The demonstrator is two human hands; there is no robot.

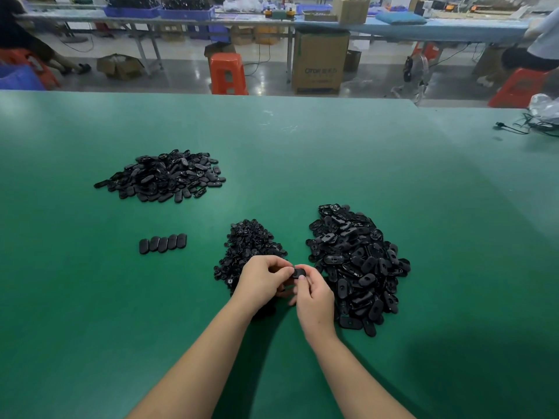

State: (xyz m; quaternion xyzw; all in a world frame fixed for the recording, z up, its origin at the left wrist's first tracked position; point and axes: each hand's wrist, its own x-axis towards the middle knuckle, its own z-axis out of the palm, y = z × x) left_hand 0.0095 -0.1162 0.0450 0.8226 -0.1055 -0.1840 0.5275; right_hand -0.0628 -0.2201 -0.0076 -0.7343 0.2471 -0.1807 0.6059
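both hands, left hand (263, 278) and right hand (313, 293), pinch one black oval piece (299, 273) between them, long axis crosswise.

Small-parts heap (248, 245) left of shell heap (354, 259)

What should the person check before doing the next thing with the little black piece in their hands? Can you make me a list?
1. Firm hold: ok. The left hand and right hand both pinch the black piece.
2. Insert fully seated in the piece: cannot tell, the fingers hide it.
3. More small parts nearby: ok. The pile of small parts lies just beyond the left hand.
4. More shells nearby: ok. The pile of oval shells lies beside the right hand.
5. Room for the finished piece: ok. Bare green table lies beside the row of five pieces.
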